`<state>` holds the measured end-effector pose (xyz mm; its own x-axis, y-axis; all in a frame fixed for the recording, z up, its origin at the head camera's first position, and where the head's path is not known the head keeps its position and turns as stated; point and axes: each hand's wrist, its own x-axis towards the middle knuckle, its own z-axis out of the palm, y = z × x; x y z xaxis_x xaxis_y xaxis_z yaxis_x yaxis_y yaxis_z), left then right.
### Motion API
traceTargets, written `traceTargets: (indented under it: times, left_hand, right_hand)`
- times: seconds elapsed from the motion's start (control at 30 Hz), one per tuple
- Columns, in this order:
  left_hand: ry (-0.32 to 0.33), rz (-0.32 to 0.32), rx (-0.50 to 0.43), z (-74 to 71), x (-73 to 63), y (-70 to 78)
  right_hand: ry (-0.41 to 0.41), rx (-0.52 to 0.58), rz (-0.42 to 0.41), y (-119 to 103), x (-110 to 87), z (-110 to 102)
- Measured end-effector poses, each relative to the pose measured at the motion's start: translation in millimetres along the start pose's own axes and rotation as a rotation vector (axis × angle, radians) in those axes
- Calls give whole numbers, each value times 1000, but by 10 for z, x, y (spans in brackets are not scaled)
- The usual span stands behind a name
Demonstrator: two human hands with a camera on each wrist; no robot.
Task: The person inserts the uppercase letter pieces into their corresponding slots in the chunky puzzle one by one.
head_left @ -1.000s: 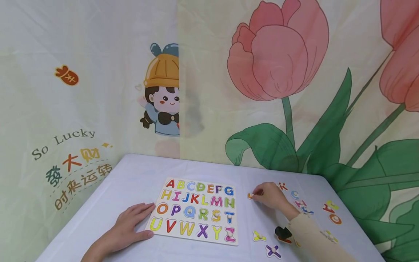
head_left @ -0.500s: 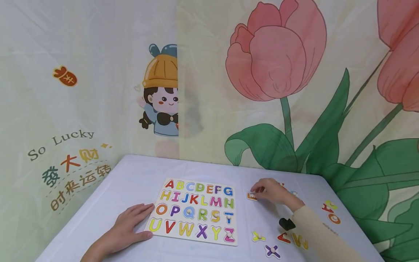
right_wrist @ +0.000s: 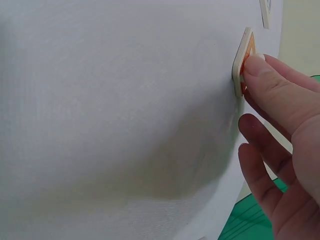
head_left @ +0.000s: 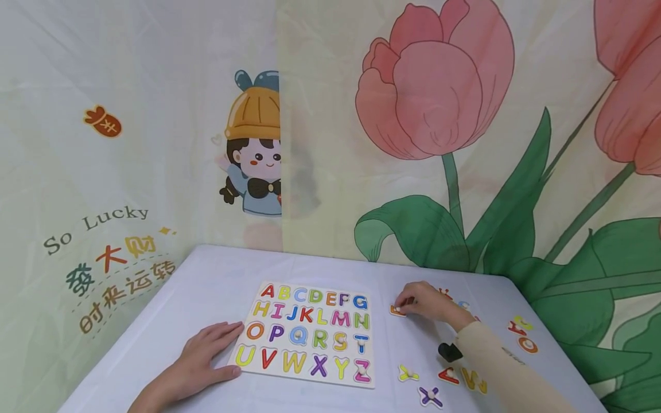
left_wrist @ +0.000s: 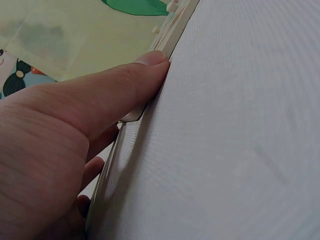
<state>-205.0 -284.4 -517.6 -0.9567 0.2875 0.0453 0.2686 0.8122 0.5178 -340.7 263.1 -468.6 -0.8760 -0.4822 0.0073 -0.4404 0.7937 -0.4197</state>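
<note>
A wooden alphabet puzzle board (head_left: 304,380) lies at the middle of the table, its coloured letters in several rows. Some slots hold knobbed letter pieces, such as the pink Z (head_left: 362,371). My left hand (head_left: 203,355) lies along the board's left side, thumb and fingertips at its edge; the left wrist view shows the thumb (left_wrist: 120,90) against the rim. Right of the board, my right hand (head_left: 427,302) pinches an orange letter piece (head_left: 396,311), which looks like an E. In the right wrist view, thumb and forefinger grip this letter piece (right_wrist: 241,65) close over the cloth.
Loose letter pieces lie to the right: a yellow Y (head_left: 408,373), a purple X (head_left: 430,396), a red V (head_left: 449,376), a yellow W (head_left: 474,381) and an orange O (head_left: 527,344). A black object (head_left: 449,351) shows beside the right sleeve (head_left: 501,361). Printed curtains hang behind the table.
My right hand and forearm have shifted slightly, uncovering the red V and yellow W and covering letters farther back. The orange piece stays almost in place. The left hand keeps its place.
</note>
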Motion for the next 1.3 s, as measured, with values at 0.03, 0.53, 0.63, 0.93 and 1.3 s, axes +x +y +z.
traceTargets:
  times: [0.03, 0.53, 0.63, 0.93, 1.3]
  left_hand:
    - [4, 3, -1, -2, 2, 0]
    - [29, 27, -2, -11, -6, 11]
    - [28, 29, -3, -15, -1, 14]
    - [-12, -2, -10, -20, 16, 32]
    - [-14, -11, -6, -21, 1, 31]
  right_hand:
    - [0, 1, 4, 3, 1, 2]
    - [108, 25, 7, -199, 70, 47]
    - [152, 43, 13, -336, 99, 121]
    - [244, 93, 78, -738, 315, 357]
    - [210, 130, 102, -1153, 619, 525]
